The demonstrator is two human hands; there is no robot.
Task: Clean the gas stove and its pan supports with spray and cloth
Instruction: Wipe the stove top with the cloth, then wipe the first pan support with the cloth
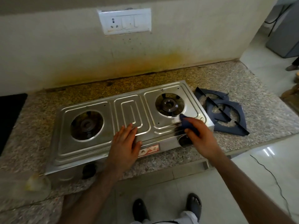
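Note:
A steel two-burner gas stove point(100, 143) sits on the granite counter with both burners bare. Its two dark pan supports point(226, 110) lie stacked on the counter just right of it. My left hand point(124, 146) rests flat, fingers apart, on the stove's front middle. My right hand point(200, 136) grips a dark blue cloth point(186, 122) and presses it on the steel top just in front of the right burner point(169, 105). Most of the cloth is hidden under my fingers. A blurred, clear bottle-like thing point(37, 183) stands at the front left; I cannot tell what it is.
The granite counter point(267, 113) ends at the right and front, with tiled floor beyond. A stained wall with a switch and socket plate point(125, 21) rises close behind the stove. A black slab point(9, 113) lies at the left edge. A thin cable point(275, 183) trails on the floor.

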